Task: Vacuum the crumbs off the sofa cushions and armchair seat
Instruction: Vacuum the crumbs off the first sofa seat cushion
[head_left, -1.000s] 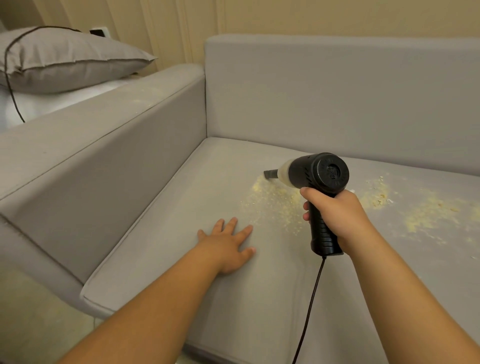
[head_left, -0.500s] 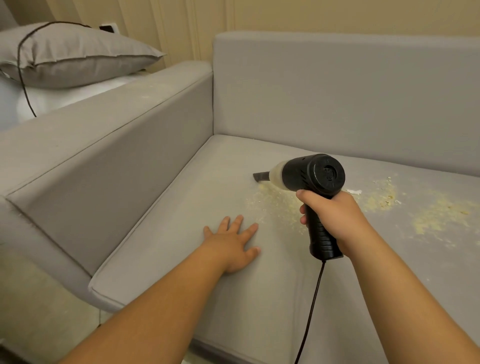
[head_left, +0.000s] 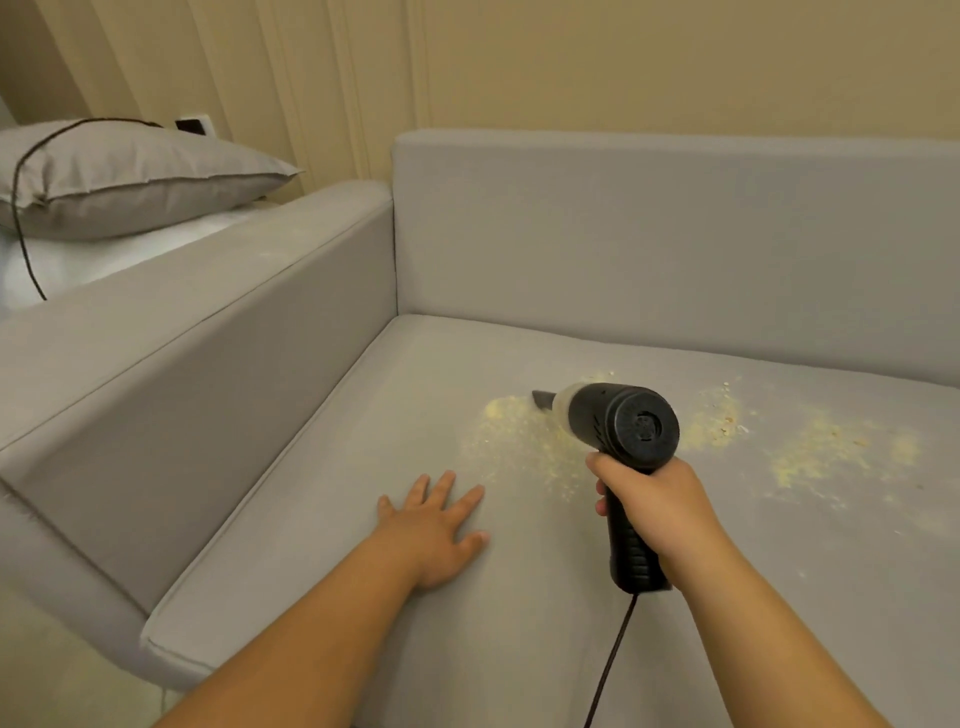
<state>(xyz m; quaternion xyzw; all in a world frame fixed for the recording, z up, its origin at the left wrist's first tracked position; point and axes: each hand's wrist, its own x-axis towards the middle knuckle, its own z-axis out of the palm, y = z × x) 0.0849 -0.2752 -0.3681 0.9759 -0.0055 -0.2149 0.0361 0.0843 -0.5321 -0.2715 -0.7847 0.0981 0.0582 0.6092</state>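
A grey sofa seat cushion (head_left: 363, 467) fills the lower view. Pale yellow crumbs (head_left: 524, 441) lie scattered across its middle, with more crumbs (head_left: 821, 452) farther right. My right hand (head_left: 660, 509) grips the handle of a black handheld vacuum (head_left: 623, 421). The vacuum's dark nozzle (head_left: 543, 399) points left and touches the far edge of the near crumb patch. My left hand (head_left: 436, 525) rests flat on the cushion, fingers spread, just left of the crumbs.
The sofa's left armrest (head_left: 182, 322) and backrest (head_left: 649, 249) bound the seat. A grey pillow (head_left: 119, 176) with a thin black cable draped over it lies beyond the armrest. The vacuum's black cord (head_left: 608, 670) hangs down toward me.
The nozzle has swept slightly over the near crumb patch, and the camera has shifted so the sofa sits lower in view. My left hand has stayed flat on the cushion.
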